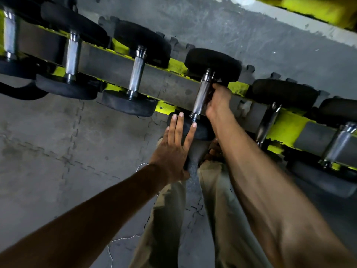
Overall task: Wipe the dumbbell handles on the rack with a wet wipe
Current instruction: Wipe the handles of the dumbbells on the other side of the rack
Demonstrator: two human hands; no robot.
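A row of black-ended dumbbells with chrome handles lies across a yellow-green and grey rack (108, 64) that runs from upper left to lower right. My right hand (217, 101) grips the knurled chrome handle (201, 97) of the middle dumbbell from its right side, fingers curled round it. No wet wipe shows; whatever is under the fingers is hidden. My left hand (174, 146) lies with straight, spread fingers on that dumbbell's near black end (201, 130). More handles sit to the left (137, 74) and right (267, 122).
Grey interlocking floor mats (58, 144) spread below and left of the rack. My legs in beige trousers (212, 219) stand close under the rack. Another yellow-green bar (318, 8) crosses the top right corner.
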